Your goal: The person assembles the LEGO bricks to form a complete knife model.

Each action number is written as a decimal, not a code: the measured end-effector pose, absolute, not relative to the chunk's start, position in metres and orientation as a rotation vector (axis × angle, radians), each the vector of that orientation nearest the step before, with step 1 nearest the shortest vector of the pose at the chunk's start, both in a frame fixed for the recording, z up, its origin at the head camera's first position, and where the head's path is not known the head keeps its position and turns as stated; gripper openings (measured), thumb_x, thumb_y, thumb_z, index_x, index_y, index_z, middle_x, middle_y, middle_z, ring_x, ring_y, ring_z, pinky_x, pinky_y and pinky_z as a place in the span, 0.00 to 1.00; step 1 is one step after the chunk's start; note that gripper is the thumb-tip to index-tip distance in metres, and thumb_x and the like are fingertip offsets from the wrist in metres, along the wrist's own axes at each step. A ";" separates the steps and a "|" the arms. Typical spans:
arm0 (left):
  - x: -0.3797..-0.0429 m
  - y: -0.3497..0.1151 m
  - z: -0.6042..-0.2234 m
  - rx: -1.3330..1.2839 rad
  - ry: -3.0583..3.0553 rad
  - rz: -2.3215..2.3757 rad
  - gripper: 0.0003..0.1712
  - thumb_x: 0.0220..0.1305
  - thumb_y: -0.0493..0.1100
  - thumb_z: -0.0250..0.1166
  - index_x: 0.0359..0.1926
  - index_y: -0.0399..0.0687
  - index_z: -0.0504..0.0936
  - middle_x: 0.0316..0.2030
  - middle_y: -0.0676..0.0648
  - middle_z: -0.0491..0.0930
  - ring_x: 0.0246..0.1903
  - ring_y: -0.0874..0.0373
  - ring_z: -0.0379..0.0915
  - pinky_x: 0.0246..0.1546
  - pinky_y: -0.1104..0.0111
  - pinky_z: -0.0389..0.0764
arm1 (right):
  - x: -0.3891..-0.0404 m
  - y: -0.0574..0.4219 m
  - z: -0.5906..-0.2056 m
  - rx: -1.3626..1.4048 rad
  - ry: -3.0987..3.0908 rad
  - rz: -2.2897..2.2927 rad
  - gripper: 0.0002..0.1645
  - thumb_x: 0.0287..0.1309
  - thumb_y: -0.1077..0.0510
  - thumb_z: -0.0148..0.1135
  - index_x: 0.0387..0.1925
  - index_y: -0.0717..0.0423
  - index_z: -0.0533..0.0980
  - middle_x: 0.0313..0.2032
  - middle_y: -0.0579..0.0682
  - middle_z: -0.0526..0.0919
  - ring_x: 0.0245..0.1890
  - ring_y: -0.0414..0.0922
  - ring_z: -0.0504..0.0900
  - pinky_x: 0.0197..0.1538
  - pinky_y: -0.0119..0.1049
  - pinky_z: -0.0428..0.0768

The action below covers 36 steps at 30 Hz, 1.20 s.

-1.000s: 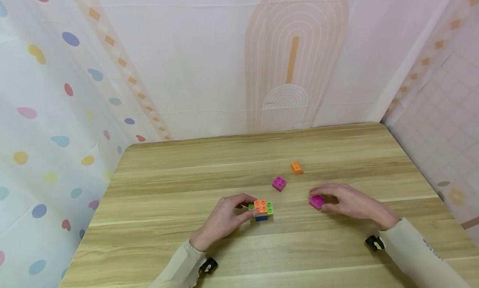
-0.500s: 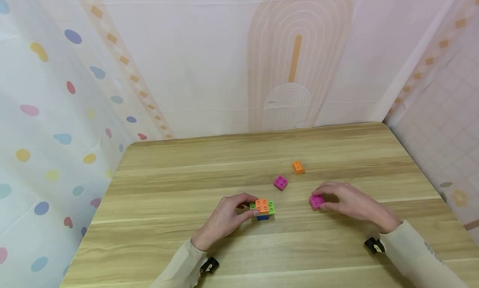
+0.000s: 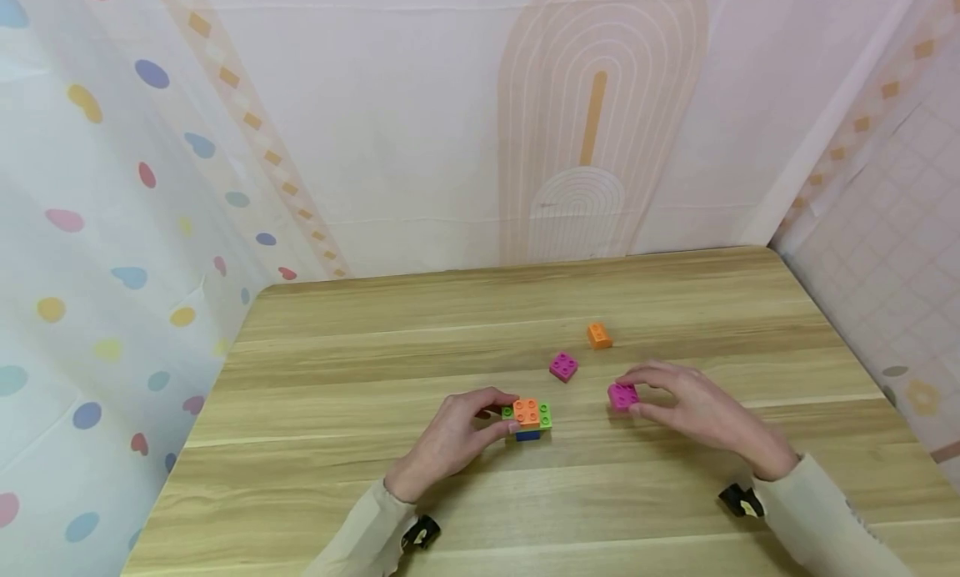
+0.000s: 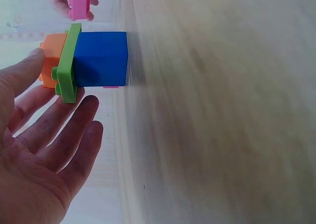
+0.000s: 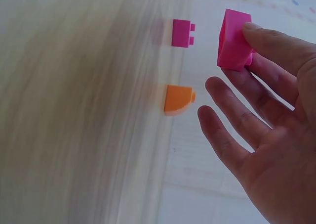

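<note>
My left hand [image 3: 454, 431] pinches the orange brick [image 3: 527, 412] on top of a small stack. Under it come a flat green plate [image 4: 69, 63] with studs and a blue brick [image 4: 102, 59], whose base meets the table. Between thumb and fingers my right hand [image 3: 693, 406] holds a magenta brick [image 5: 235, 39], lifted off the tabletop and slightly tilted. A second magenta brick [image 3: 563, 367] lies on the table between and beyond the hands. Behind it rests an orange brick [image 3: 599, 336] with a curved side, seen in the right wrist view.
The wood-grain table [image 3: 360, 343] reaches back to a patterned cloth wall [image 3: 420, 127]. Another cloth with coloured dots hangs along the left side [image 3: 97, 310]. Black wrist devices sit under both sleeves.
My right hand has picked up the magenta brick from the table and moved it left, towards the stack. My left hand keeps its hold on the stack.
</note>
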State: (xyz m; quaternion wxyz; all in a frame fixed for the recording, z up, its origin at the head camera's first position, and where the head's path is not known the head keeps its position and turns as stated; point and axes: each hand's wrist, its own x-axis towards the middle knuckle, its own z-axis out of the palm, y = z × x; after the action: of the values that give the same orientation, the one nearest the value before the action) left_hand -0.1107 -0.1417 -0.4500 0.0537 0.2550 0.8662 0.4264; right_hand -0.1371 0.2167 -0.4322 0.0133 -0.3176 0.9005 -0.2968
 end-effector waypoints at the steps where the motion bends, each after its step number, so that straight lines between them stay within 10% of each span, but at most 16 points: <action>1: -0.111 -0.142 -0.450 0.776 2.633 1.297 0.19 0.70 0.45 0.70 0.58 0.42 0.84 0.50 0.49 0.87 0.47 0.58 0.84 0.50 0.68 0.85 | -0.136 0.216 -0.432 -0.992 2.812 -0.935 0.18 0.65 0.57 0.71 0.55 0.52 0.84 0.54 0.47 0.86 0.55 0.52 0.83 0.58 0.56 0.82; 36: -0.108 -0.143 -0.450 0.792 2.654 1.287 0.20 0.71 0.45 0.69 0.58 0.41 0.83 0.51 0.48 0.87 0.48 0.57 0.84 0.51 0.68 0.85 | -0.123 0.154 -0.418 -1.174 2.795 -1.075 0.20 0.62 0.60 0.74 0.56 0.54 0.84 0.54 0.48 0.85 0.55 0.50 0.84 0.57 0.51 0.84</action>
State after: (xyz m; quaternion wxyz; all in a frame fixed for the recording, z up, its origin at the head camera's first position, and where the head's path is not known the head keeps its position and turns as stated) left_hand -0.1077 -0.1426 -0.4502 0.0437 0.2591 0.8682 0.4209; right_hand -0.1234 0.1539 -0.4177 -0.0373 -0.3646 0.8684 -0.3339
